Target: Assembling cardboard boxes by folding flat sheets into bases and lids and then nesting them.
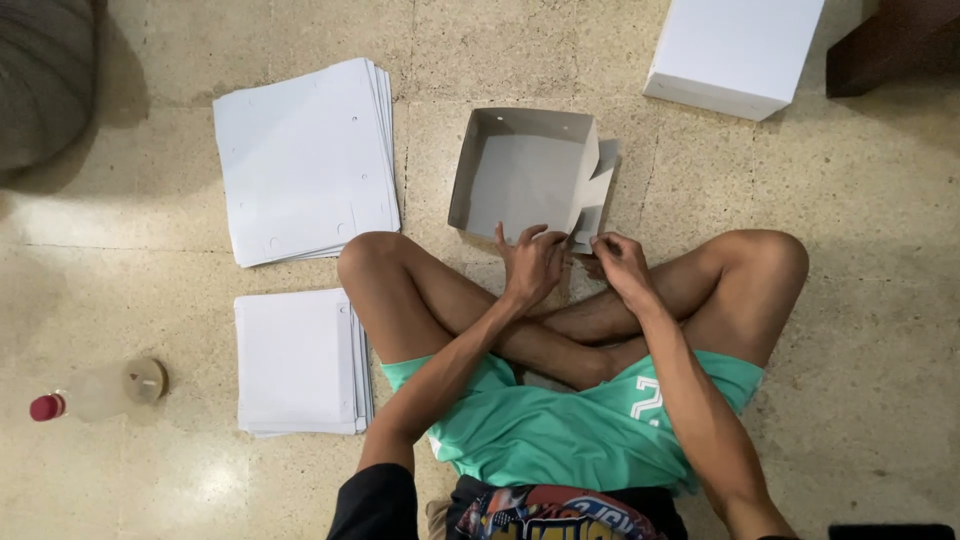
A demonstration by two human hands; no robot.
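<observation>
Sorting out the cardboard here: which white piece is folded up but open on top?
The box at the hands, walls raised; the two stacks lie flat, the far box is closed.

White card, speckled floor

My half-folded box (525, 175) is white outside, grey inside; my shorts (560, 430) are green; the bottle (95, 392) has a red cap; the floor (860, 300) is speckled beige.

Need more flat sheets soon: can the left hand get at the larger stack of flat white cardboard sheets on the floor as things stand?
Probably yes. The left hand rests on the half-folded white cardboard box, and the larger stack of flat white cardboard sheets lies on bare floor beyond the left knee, with nothing lying between.
</observation>
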